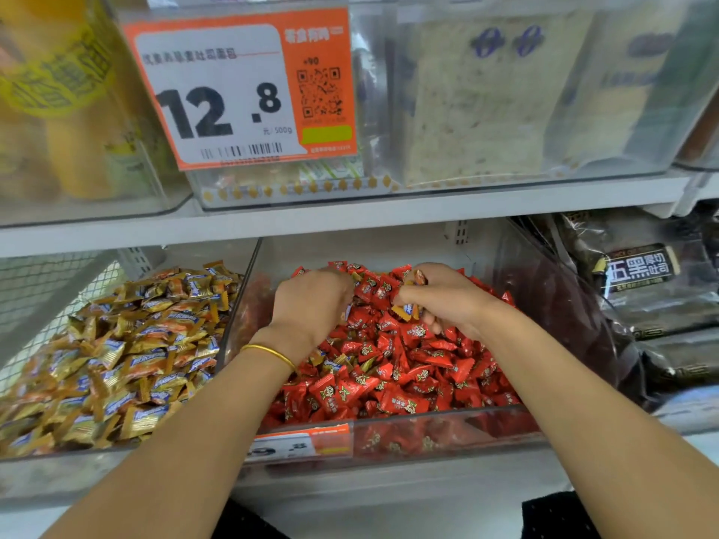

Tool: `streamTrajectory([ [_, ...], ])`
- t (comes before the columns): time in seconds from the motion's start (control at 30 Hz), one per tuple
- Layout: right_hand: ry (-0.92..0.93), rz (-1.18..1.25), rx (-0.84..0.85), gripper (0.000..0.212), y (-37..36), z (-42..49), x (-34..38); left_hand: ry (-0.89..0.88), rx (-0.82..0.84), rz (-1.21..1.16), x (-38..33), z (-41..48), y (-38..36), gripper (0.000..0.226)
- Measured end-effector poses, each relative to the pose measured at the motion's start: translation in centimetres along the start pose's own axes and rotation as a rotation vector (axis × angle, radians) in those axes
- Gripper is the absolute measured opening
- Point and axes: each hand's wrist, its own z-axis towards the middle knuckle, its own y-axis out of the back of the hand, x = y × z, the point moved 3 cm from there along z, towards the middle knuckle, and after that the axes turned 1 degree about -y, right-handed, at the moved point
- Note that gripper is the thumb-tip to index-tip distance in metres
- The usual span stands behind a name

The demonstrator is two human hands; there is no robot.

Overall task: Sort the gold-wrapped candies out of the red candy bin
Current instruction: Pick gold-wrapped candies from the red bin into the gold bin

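Two-handed dig in red candy bin, R hand pinching gold-wrapped candies, L hand curled into red pile, grip unclear.

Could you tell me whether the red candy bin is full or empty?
Full: red-wrapped candies pile up to the front rim of the clear plastic bin.

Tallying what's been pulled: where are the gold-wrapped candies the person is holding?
In the head view, the gold-wrapped candies sit in the right hand, above the red candies mid-bin, just right of the left hand.
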Motion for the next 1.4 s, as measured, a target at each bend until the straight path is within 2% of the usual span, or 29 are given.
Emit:
streamTrajectory([
  [0.2, -0.057, 0.204, -0.004, 0.013, -1.3, -0.5, 0.2, 0.144, -0.060, -0.451, 0.5, -1.2, 2.7, 0.010],
  [0.27, -0.045, 0.202, -0.017, 0.011, -1.9, -0.7, 0.5, 0.137, -0.087, -0.508, 0.3, -1.6, 3.7, 0.006],
  [0.37, 0.040, 0.012, -0.025, 0.013, -2.6, -0.6, 0.9, 0.096, -0.140, -0.528, 0.2, -2.7, 5.7, 0.015],
  [0.5, 0.222, -0.344, 0.005, 0.005, -4.8, 0.9, 1.7, 0.053, -0.193, -0.638, 0.8, -5.1, 7.9, 0.005],
  [0.67, 0.175, -0.771, 0.126, 0.036, -7.9, 3.3, 1.5, 0.222, -0.219, -0.968, 3.5, -7.6, 8.1, 0.003],
  [0.73, 0.186, -0.927, 0.120, 0.035, -8.4, 3.5, 1.4, 0.303, -0.213, -1.119, 4.7, -8.0, 7.7, 0.005],
  [0.87, 0.248, -0.963, 0.019, 0.016, -8.3, 3.7, 1.5, 0.410, -0.215, -1.392, 6.9, -8.6, 7.4, 0.008],
  [1.03, 0.162, -1.041, 0.156, 0.043, -8.6, 3.7, 0.9, 0.555, -0.285, -1.517, 9.5, -9.7, 7.0, 0.010],
  [1.17, 0.178, -0.995, 0.111, 0.027, -8.4, 3.4, 1.0, 0.605, -0.308, -1.513, 10.9, -10.2, 6.6, 0.008],
  [1.23, 0.196, -0.855, 0.063, 0.020, -7.8, 3.2, 1.1, 0.611, -0.306, -1.521, 11.1, -10.3, 6.5, 0.008],
  [1.27, 0.183, -0.685, 0.043, 0.018, -7.4, 2.9, 1.2, 0.619, -0.308, -1.522, 11.3, -10.3, 6.3, 0.008],
  [1.33, 0.085, -0.197, 0.020, 0.016, -6.2, 2.1, 1.6, 0.631, -0.309, -1.531, 11.5, -10.3, 6.1, 0.007],
  [1.4, -0.013, 0.182, 0.076, 0.017, -5.8, 0.6, 2.4, 0.630, -0.299, -1.548, 11.6, -10.4, 6.0, 0.005],
])
